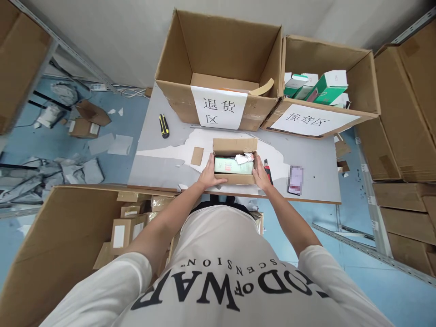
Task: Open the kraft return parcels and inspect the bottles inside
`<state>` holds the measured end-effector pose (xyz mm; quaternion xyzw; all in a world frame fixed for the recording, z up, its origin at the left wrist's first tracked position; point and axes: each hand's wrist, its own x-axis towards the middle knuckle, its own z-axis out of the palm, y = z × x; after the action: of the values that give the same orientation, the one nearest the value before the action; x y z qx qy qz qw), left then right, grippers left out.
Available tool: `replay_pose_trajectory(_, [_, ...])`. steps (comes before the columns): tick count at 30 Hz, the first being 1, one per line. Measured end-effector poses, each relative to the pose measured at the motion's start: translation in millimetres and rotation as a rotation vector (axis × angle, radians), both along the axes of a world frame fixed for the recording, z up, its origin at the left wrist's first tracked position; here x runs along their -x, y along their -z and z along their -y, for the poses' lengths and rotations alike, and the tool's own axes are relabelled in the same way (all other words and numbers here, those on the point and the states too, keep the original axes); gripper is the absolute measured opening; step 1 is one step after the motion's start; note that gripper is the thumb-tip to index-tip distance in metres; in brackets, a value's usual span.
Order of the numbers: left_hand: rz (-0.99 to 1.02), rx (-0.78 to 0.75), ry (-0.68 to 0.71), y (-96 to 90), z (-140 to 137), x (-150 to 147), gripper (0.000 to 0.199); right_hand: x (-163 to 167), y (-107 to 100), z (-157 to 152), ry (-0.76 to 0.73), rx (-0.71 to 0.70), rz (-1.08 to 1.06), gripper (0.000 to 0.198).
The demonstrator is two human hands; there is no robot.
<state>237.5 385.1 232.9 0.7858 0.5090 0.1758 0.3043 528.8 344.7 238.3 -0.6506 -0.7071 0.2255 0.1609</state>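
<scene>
A small open cardboard box [235, 180] sits at the front edge of the table with its flaps up. Inside it lies a pale green product box [226, 165], with crumpled white paper [244, 158] on top at the right end. My left hand [208, 175] presses against the left end of the cardboard box, thumb along the front flap. On the opposite end, my right hand [260, 174] grips the box. Just beside my right hand is a red and black utility knife [268, 172], partly covered by that hand.
Behind stand two large cartons: one on the left [170, 102] with a white sign, another on the right [272, 116] holding green-white boxes [329, 86]. A yellow-black cutter [164, 126], a cardboard scrap [197, 156] and a phone [295, 180] lie on the table [320, 159]. Lower left, a carton holds parcels [127, 231].
</scene>
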Motion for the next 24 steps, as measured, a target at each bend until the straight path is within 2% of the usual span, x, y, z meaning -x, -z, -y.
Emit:
replay_pose_trajectory(3, [0.016, 0.013, 0.006, -6.9, -4, 3, 0.141, 1, -25, -9, 0.010, -0.054, 0.189, 0.066])
replay_pose_trajectory(6, [0.012, 0.028, 0.000, -17.7, -6, 7, 0.137, 13, -50, -30, -0.157, -0.092, 0.390, 0.051])
replay_pose_trajectory(9, [-0.016, 0.011, -0.063, -27.3, -6, 8, 0.121, 27, -61, -53, -0.286, -0.052, 0.527, 0.041])
replay_pose_trajectory(13, [-0.093, -0.046, -0.118, -38.5, -9, 5, 0.090, 31, -63, -68, -0.298, 0.038, 0.582, 0.038])
replay_pose_trajectory(16, [-0.091, -0.113, -0.124, -52.5, -15, -2, 0.076, 24, -75, -68, -0.200, 0.011, 0.446, 0.038])
replay_pose_trajectory(18, [0.019, -0.124, -0.105, -64.7, -22, -12, 0.078, 24, -87, -65, -0.122, -0.043, 0.259, 0.039])
replay_pose_trajectory(21, [0.353, -0.007, -0.018, -80.5, -35, -34, 0.081, 34, -104, -63, -0.115, -0.053, -0.093, 0.038])
replay_pose_trajectory(24, [0.650, 0.164, -0.030, -88.1, -48, -48, 0.061, 46, -109, -63, -0.115, -0.009, -0.339, 0.038])
